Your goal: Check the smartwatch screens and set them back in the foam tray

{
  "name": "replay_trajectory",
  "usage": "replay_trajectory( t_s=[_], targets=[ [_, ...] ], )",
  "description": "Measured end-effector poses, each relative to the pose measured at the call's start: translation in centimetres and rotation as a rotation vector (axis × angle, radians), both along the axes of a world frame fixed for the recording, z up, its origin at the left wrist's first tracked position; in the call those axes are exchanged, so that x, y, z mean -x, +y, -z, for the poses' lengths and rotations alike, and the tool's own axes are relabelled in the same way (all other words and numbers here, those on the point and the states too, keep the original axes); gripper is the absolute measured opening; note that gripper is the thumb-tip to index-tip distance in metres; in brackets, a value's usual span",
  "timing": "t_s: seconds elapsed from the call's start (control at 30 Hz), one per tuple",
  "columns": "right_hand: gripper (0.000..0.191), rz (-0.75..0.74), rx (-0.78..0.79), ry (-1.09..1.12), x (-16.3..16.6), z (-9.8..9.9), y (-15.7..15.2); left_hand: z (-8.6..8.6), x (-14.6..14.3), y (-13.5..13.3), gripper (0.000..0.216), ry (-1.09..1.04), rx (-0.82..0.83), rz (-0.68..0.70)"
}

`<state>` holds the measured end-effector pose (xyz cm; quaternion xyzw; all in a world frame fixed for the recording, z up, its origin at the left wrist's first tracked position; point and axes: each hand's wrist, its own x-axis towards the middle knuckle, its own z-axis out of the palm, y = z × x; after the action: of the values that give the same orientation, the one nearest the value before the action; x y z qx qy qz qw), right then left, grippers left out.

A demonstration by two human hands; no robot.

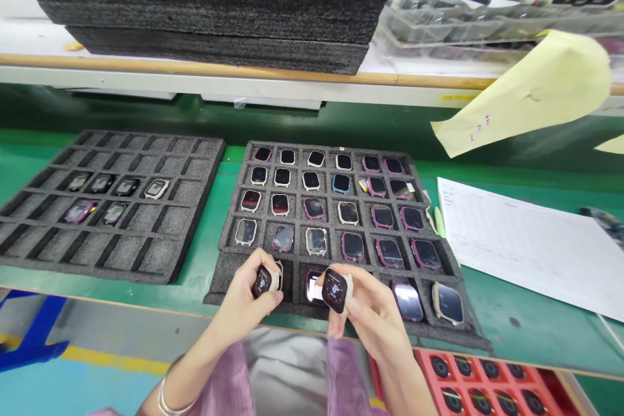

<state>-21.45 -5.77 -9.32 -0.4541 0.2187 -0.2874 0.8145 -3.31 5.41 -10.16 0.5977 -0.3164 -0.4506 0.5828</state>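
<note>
My left hand (246, 302) is closed around a small smartwatch body (263, 281) with a dark screen and pale case. My right hand (370, 312) pinches a second smartwatch body (335, 290), dark-faced, tilted towards me. Both hands hover over the near edge of a black foam tray (229, 253) whose cells hold several watch bodies with pink, white, beige and blue cases. A watch in the front row (312, 289) shows partly between my hands.
A second foam tray (195, 169) on the left holds several watch bodies. Stacked black foam sheets (219, 6) sit on the shelf behind. A printed sheet (526, 240), a yellow paper (531, 91), clear plastic trays (487, 19) and a red tray (429, 364) of round parts lie right.
</note>
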Motion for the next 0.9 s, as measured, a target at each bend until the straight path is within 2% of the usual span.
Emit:
replay_trajectory(
  t_s=[0.57,0.73,0.9],
  targets=[
    [0.032,0.014,0.025,0.014,-0.01,-0.22,-0.01,-0.1,0.05,-0.01,0.02,0.001,0.075,0.0],
    [0.034,0.044,0.03,0.002,0.12,-0.29,-0.12,0.1,0.05,0.04,0.02,0.098,0.102,-0.009],
    [0.033,0.016,0.022,0.021,0.14,-0.27,-0.22,0.08,-0.03,0.07,0.02,0.072,0.115,-0.018]
  ],
)
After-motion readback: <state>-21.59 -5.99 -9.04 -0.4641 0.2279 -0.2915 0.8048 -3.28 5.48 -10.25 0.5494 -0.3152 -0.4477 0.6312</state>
